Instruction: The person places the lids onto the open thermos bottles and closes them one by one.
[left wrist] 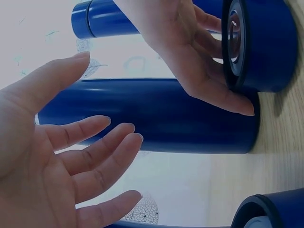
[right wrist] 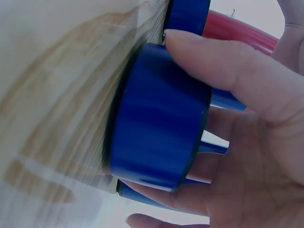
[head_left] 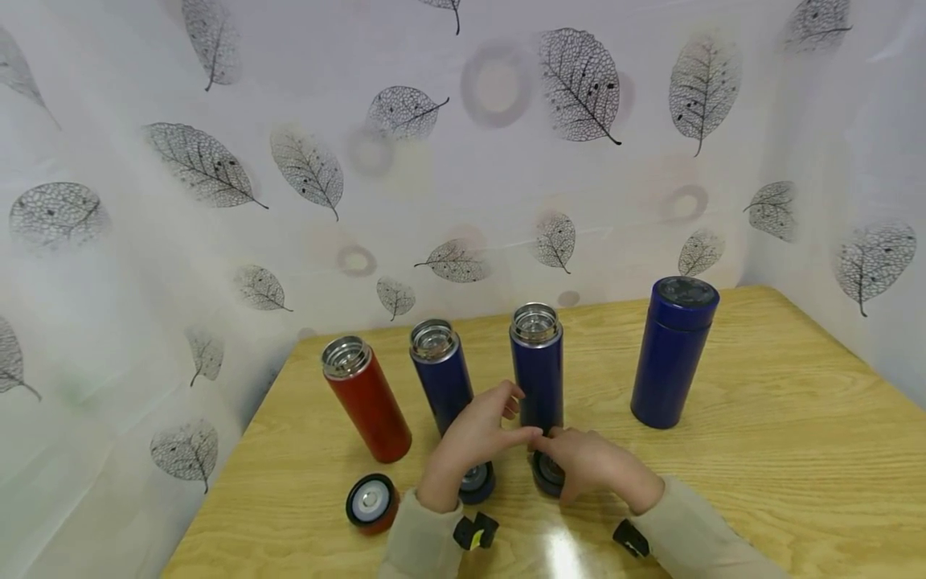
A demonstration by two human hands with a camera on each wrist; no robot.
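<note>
My right hand (head_left: 592, 465) holds a blue flask lid (right wrist: 156, 118) that stands inner side up on the table, thumb on one side and fingers round the other. Right behind that lid is an uncapped blue flask (head_left: 538, 374), upright with its steel mouth bare. My left hand (head_left: 473, 434) hovers beside this flask, fingers loosely spread and holding nothing. A second uncapped blue flask (head_left: 438, 371) stands to the left, partly covered by the left hand. Its neighbouring blue lid (head_left: 476, 482) lies inner side up under the left wrist.
Farther left stands an uncapped red flask (head_left: 369, 402), with a red lid (head_left: 372, 503) lying inner side up before it. A capped blue flask (head_left: 674, 354) stands at the right. The wooden table (head_left: 796, 450) backs onto a leaf-printed curtain (head_left: 492, 185).
</note>
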